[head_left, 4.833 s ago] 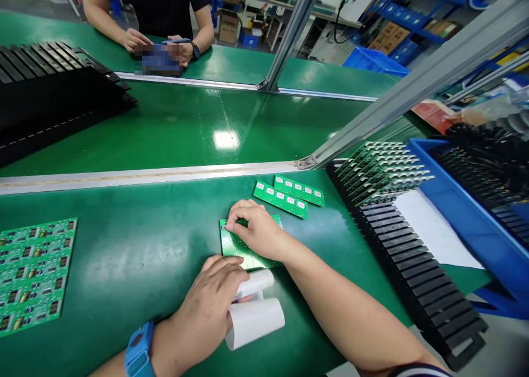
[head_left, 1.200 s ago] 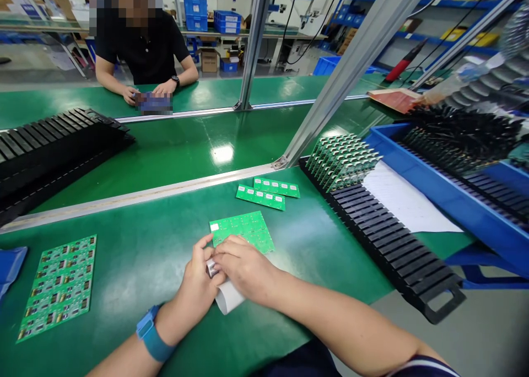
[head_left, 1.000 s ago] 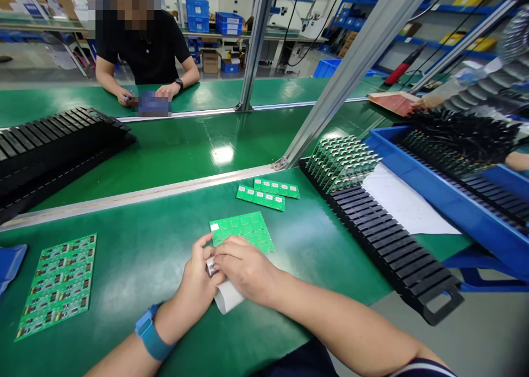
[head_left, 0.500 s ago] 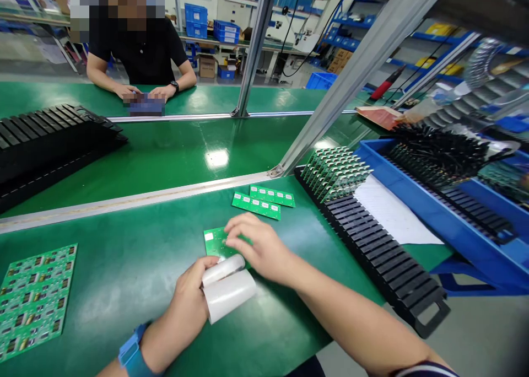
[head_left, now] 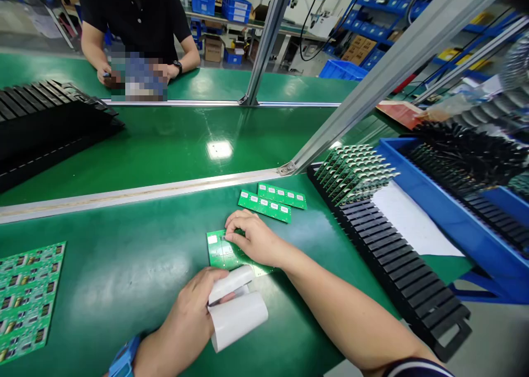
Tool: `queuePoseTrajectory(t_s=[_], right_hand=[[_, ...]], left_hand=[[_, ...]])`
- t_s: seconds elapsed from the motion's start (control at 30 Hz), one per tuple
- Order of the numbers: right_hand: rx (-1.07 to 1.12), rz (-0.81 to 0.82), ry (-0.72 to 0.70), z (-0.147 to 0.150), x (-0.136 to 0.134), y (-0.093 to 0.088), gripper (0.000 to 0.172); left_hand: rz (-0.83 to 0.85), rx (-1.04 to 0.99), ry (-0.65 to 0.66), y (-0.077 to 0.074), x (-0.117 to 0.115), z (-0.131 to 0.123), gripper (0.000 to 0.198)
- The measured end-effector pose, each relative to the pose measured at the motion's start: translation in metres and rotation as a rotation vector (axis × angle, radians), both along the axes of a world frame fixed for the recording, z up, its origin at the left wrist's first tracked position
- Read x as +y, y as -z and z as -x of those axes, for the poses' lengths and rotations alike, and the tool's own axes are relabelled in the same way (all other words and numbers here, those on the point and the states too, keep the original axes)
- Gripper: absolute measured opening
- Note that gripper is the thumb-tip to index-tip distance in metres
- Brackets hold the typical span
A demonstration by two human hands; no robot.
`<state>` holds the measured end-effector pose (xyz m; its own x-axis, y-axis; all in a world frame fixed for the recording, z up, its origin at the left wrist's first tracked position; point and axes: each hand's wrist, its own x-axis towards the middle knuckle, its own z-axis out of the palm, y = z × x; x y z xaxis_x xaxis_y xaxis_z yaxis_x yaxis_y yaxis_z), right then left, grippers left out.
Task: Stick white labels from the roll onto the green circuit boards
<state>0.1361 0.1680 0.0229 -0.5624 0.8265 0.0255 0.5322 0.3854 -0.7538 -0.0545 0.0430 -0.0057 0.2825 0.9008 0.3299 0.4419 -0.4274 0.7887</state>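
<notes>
Green rectangular circuit board (head_left: 219,256) with a white label in its far left corner lies flat on the green glossy tabletop (head_left: 136,250), directly beneath the bare right hand (head_left: 253,236), which covers much of its far half. The right fingers are bent, the thumb and forefinger tips drawn close together over the board beside that label; whether they pinch anything cannot be told. The left hand (head_left: 192,311), with a blue wristband (head_left: 125,359) behind it, has its fingers curled around a white glossy strip of looped paper (head_left: 242,317), gripping it just in front of the board's near edge.

Beyond the right hand lie two narrow green board strips, a nearer one (head_left: 268,208) and a farther one (head_left: 285,196), close together, each bearing a row of five white labels. Well apart on the left sits a green panel crowded with components (head_left: 28,302). To the right stretches a black slotted rack (head_left: 407,261), upright boards (head_left: 355,170) filling its far end, with a white paper sheet (head_left: 413,225) between it and a blue plastic bin (head_left: 458,231). Across the tabletop sits a person in a black shirt (head_left: 132,21).
</notes>
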Motion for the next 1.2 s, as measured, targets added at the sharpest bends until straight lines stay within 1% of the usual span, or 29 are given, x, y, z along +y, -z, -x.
queuePoseTrajectory(t_s=[0.23, 0.33, 0.47, 0.77, 0.9, 0.93, 1.03, 1.07, 1.1, 1.2], right_hand=[[-0.029, -0.024, -0.020, 0.000, 0.002, 0.002, 0.016], [-0.040, -0.030, -0.020, 0.000, 0.002, 0.002, 0.016], [-0.068, -0.046, -0.012, 0.001, 0.000, 0.002, 0.016], [-0.120, -0.149, -0.008, 0.004, -0.006, 0.002, 0.014], [-0.113, -0.132, 0.016, 0.004, -0.007, 0.003, 0.014], [-0.100, -0.124, 0.033, 0.004, -0.007, 0.004, 0.016], [-0.049, -0.085, 0.098, 0.003, -0.002, 0.007, 0.038], [-0.038, -0.071, 0.111, 0.003, 0.000, 0.008, 0.041], [-0.033, -0.060, 0.111, 0.004, 0.003, 0.009, 0.039], [-0.026, -0.051, 0.087, 0.006, 0.012, 0.011, 0.018]], left_hand=[[0.040, 0.016, -0.007, 0.006, -0.002, 0.001, 0.026], [0.066, 0.017, 0.009, 0.004, -0.001, 0.001, 0.027], [0.053, 0.001, 0.002, 0.001, -0.001, 0.001, 0.026], [0.053, 0.002, -0.005, 0.001, 0.000, -0.001, 0.026], [0.047, 0.000, -0.002, 0.001, 0.001, -0.001, 0.024], [0.044, -0.002, -0.003, 0.001, 0.001, -0.001, 0.023], [0.045, -0.003, -0.017, 0.002, 0.001, 0.000, 0.020], [0.049, -0.005, -0.021, 0.003, 0.001, 0.000, 0.020], [0.053, -0.008, -0.023, 0.003, 0.001, 0.001, 0.019], [0.077, -0.022, -0.036, 0.000, 0.002, 0.001, 0.017]])
